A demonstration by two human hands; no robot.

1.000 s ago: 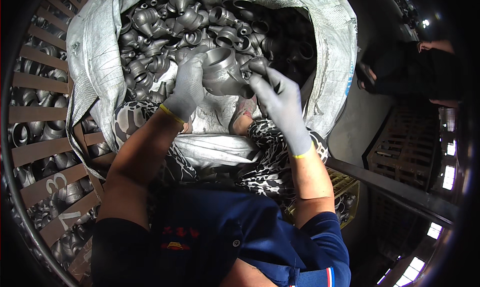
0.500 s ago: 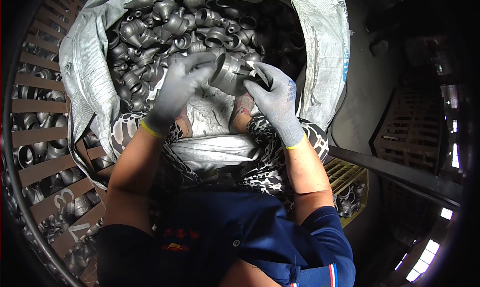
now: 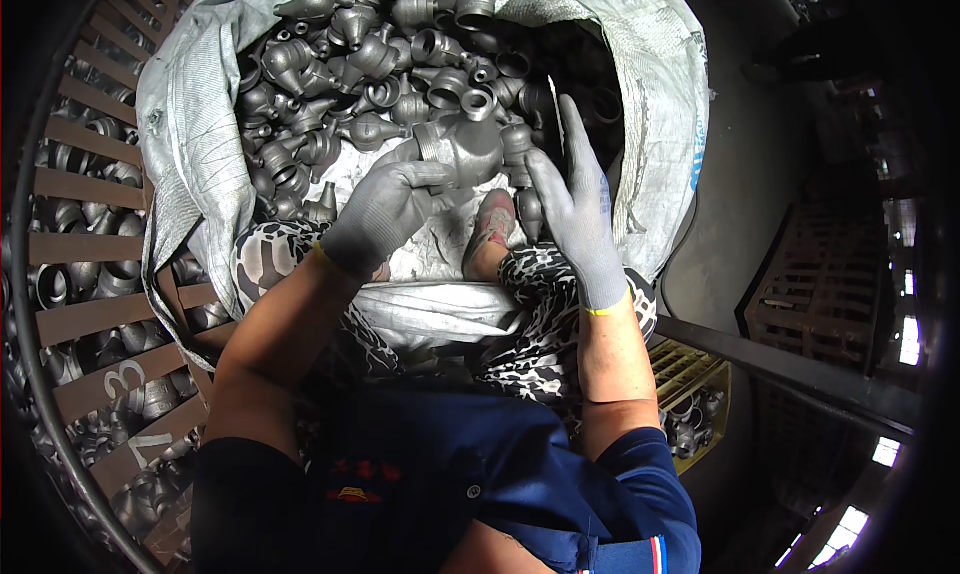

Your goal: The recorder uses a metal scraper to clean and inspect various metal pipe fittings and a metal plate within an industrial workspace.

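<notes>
A dark grey metal pipe fitting (image 3: 468,154), with a ridged collar at one end and a round open mouth at its top, is gripped in my left hand (image 3: 385,212). Grey gloves with yellow cuffs cover both hands. My right hand (image 3: 582,209) is raised just right of the fitting, apart from it, with its fingers stretched upward. A thin flat blade-like strip (image 3: 556,112), seen nearly edge-on, stands along those fingers; its exact kind cannot be made out. Beyond both hands lies a heap of similar fittings (image 3: 370,64) inside a white woven sack (image 3: 195,124).
Slatted brown metal crates (image 3: 85,249) full of fittings stand at the left. A yellow crate (image 3: 722,414) with more fittings sits at the lower right, beside a dark metal bar (image 3: 780,359). My shoe (image 3: 492,224) rests at the sack's near side.
The fitting has turned so its narrower mouth points up, and my left hand now grips it. My right hand has come away to the right, with the thin strip standing upright.
</notes>
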